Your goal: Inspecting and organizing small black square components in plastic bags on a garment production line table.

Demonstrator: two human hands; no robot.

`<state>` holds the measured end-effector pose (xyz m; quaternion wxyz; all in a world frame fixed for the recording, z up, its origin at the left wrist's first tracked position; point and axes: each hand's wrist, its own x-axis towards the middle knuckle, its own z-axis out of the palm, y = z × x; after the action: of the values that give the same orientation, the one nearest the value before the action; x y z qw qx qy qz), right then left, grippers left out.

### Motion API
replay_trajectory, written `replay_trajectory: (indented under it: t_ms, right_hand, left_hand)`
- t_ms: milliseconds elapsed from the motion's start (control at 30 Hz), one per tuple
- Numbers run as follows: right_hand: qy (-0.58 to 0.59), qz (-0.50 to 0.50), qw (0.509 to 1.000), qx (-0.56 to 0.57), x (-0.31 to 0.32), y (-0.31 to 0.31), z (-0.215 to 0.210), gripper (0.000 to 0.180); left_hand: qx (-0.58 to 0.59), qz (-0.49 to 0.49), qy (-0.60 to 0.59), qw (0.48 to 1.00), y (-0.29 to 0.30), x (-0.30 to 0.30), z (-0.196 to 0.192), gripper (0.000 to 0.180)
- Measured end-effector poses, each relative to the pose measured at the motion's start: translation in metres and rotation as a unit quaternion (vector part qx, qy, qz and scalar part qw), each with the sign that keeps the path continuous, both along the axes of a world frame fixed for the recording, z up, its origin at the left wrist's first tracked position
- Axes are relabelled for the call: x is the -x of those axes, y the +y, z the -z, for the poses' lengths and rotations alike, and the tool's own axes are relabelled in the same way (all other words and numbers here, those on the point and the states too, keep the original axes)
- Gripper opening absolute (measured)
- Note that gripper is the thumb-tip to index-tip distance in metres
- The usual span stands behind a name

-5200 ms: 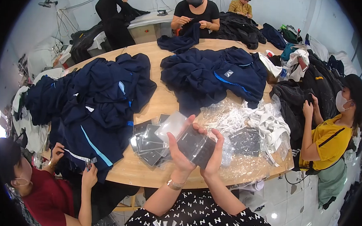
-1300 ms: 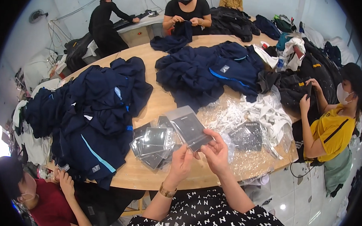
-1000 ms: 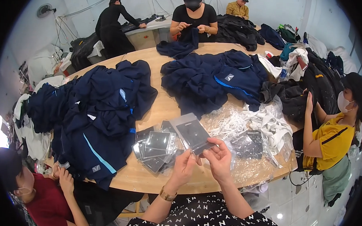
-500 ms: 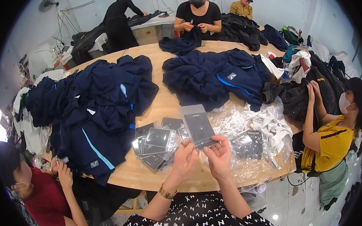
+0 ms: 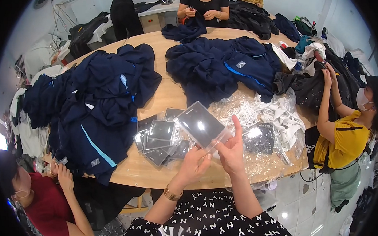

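Note:
A dark card in a clear plastic sleeve [image 5: 199, 122] is held up, tilted, over the near part of the table. My left hand [image 5: 194, 165] pinches its lower corner between thumb and fingers. At the sleeve's open-looking clear edge, my right hand [image 5: 231, 152] grips with the thumb, while its index finger points upward; the other fingers are partly hidden. Just left of my hands lies a loose pile of similar sleeved dark cards [image 5: 162, 131]. To the right, crumpled clear plastic holds white cords [image 5: 240, 107] and a dark printed card [image 5: 259, 138].
Navy garments lie heaped on the wooden table [image 5: 148, 175], one pile at left [image 5: 101, 89] and one at far centre [image 5: 208, 68]. Dark and white cloth [image 5: 281, 126] lies at right. Co-workers in red [image 5: 46, 200], yellow [image 5: 348, 137] and black [image 5: 206, 11] surround the table.
The sleeved card has turned anticlockwise and tilted, and now reflects light. My right index finger has lifted off it and points up. The view has shifted slightly.

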<state>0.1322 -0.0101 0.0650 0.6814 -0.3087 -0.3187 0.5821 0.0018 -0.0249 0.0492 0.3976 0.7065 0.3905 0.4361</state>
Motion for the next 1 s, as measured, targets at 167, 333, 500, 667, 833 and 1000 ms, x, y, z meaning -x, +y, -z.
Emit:
replay_trajectory:
  t_ms: [167,333,500,667,833,1000]
  right_hand:
    - [-0.047,-0.046,0.998,-0.021,-0.009,-0.003,-0.005,0.087]
    - [-0.248,-0.051,0.965,-0.064,-0.012,-0.002,0.000,0.079]
    - [-0.188,-0.077,0.978,-0.038,-0.015,-0.003,0.014,0.071]
    - [-0.044,-0.084,0.993,0.074,-0.021,0.002,0.026,0.017]
    - [-0.158,-0.028,0.986,0.045,-0.016,0.001,0.030,0.013]
    - [-0.177,0.018,0.984,0.028,-0.012,0.000,0.032,0.013]
  left_hand:
    - [0.080,0.082,-0.046,0.992,0.010,0.013,0.010,0.026]
    - [0.260,-0.032,-0.164,0.951,0.016,0.003,0.030,0.028]
    - [0.233,-0.030,-0.229,0.945,0.010,0.001,0.029,0.023]
    - [0.209,-0.097,-0.183,0.956,0.007,0.000,0.025,0.021]
    - [0.077,-0.141,-0.073,0.984,0.004,-0.004,0.030,0.020]
    - [0.198,-0.096,-0.209,0.953,0.003,-0.010,0.031,0.017]
